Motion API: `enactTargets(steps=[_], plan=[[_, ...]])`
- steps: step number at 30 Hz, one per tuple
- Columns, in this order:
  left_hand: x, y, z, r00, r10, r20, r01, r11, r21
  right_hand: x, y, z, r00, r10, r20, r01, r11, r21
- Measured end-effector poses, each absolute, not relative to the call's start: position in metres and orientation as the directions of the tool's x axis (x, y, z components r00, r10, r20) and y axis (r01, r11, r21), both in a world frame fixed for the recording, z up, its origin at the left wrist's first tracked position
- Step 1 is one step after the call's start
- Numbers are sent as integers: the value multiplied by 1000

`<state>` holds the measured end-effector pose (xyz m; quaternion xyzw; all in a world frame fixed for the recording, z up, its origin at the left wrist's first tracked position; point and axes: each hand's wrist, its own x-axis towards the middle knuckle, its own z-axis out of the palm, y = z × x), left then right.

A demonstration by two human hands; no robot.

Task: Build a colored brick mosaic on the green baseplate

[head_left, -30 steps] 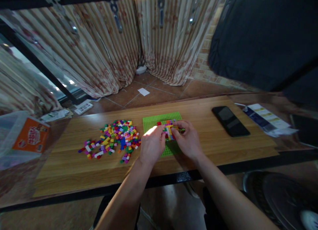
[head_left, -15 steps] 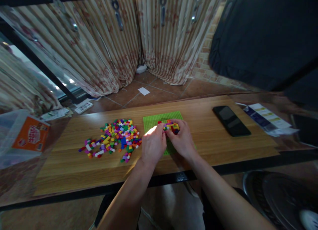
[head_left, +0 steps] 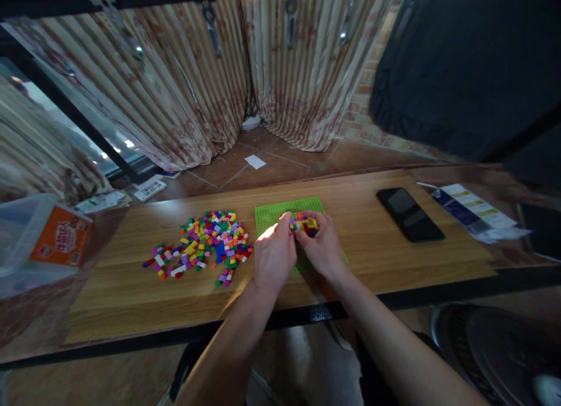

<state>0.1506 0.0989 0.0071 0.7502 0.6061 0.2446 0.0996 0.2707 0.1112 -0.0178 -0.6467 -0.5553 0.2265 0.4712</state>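
A green studded baseplate lies flat at the middle of the wooden table. Both my hands are closed over it on a small block of joined bricks in red, yellow and other colours. My left hand pinches the block's left side. My right hand wraps its right side and front. A loose heap of small bricks in many colours lies just left of the baseplate. My hands hide the near half of the plate.
A black phone lies face up to the right, with a printed leaflet beyond it near the table's right end. A clear plastic tub with an orange label stands at the far left. Striped curtains hang behind the table.
The brick block lay spread on the baseplate a second ago; now it is bunched between both hands. My hands have drawn closer together and the view has shifted slightly right.
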Motion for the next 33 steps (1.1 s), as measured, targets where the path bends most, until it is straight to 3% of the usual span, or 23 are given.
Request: enactTargets(steps=[8,18,29,33], plan=[[150,98,10,101,972,212,804,-206,558,274,110,-23,270,927,261,485,103,-868],[141,105,20,-128,965,227,633,-97,768,285,122,-38,331,942,63,133,19,-991],[130,107,15,-154,957,248,616,-103,781,287,125,-48,323,938,122,214,53,-975],[120,106,17,-163,949,271,601,-122,790,280,124,-46,329,924,195,314,87,-945]])
